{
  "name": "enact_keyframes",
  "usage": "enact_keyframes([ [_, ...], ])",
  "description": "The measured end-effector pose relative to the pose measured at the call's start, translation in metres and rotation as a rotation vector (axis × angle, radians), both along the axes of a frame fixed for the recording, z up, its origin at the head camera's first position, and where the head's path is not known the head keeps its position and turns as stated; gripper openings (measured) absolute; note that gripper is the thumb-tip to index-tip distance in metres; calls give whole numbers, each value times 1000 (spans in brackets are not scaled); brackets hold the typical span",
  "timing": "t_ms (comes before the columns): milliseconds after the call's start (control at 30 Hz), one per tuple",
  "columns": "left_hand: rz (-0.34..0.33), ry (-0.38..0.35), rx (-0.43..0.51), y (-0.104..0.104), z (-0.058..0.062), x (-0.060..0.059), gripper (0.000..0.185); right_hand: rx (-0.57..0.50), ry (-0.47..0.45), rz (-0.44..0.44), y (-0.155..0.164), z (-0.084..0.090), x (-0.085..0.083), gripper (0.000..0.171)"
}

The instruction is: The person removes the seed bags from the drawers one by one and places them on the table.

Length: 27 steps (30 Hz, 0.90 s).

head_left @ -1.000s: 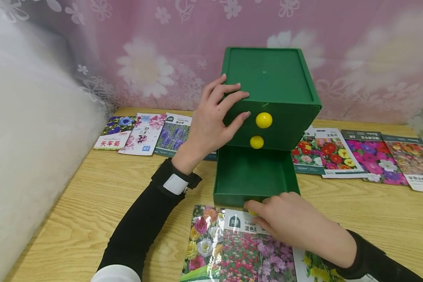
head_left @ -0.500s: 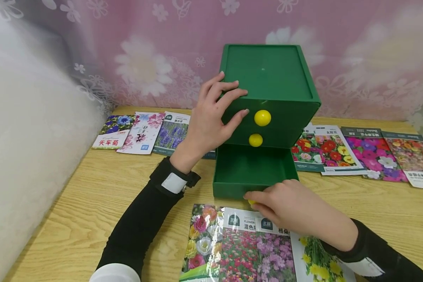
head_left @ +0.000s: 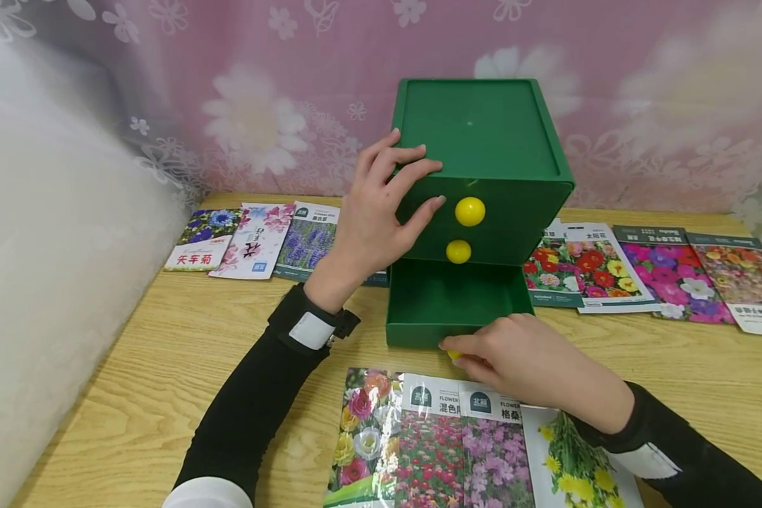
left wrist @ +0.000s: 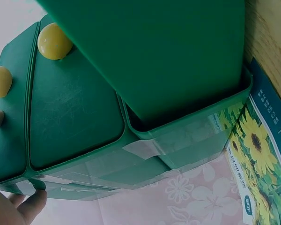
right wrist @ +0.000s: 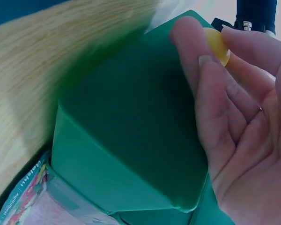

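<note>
A green drawer cabinet [head_left: 482,127] stands on the table, its two upper drawers closed behind yellow knobs. The bottom drawer [head_left: 413,336] sticks out toward me, with nothing visible inside. My right hand [head_left: 521,356] pinches that drawer's yellow knob [right wrist: 216,46] between thumb and fingers. At the cabinet's upper left front corner rests my left hand [head_left: 377,201], fingers spread over the top edge and thumb against the front. Seen from the left wrist, the pulled-out drawer [left wrist: 178,56] sits slightly tilted in its slot.
Several flower seed packets [head_left: 432,444] lie side by side in front of the drawer. More seed packets line the back at left [head_left: 250,240] and right [head_left: 609,271]. A sunflower packet [left wrist: 255,140] lies beside the cabinet. Behind it hangs a pink floral curtain [head_left: 330,85].
The bottom drawer has slid a little inward, and my right hand has moved with it on the knob. My left hand has stayed on the cabinet corner. The view has shifted slightly.
</note>
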<state>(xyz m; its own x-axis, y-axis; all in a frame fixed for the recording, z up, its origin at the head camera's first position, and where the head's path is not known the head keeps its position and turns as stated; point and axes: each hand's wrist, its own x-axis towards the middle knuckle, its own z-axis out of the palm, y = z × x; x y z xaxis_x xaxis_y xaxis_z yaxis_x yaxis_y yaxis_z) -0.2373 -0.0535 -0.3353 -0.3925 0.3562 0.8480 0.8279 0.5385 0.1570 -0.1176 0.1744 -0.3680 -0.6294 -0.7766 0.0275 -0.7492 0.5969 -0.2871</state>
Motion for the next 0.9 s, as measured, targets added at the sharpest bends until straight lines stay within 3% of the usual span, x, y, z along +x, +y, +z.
enact_keyframes([
  [367, -6, 6, -9, 0, 0, 0, 35, -7, -16, -15, 0, -7, -6, 23],
  [900, -7, 3, 7, 0, -1, 1, 33, -37, 62, -33, -2, -22, -10, 20],
])
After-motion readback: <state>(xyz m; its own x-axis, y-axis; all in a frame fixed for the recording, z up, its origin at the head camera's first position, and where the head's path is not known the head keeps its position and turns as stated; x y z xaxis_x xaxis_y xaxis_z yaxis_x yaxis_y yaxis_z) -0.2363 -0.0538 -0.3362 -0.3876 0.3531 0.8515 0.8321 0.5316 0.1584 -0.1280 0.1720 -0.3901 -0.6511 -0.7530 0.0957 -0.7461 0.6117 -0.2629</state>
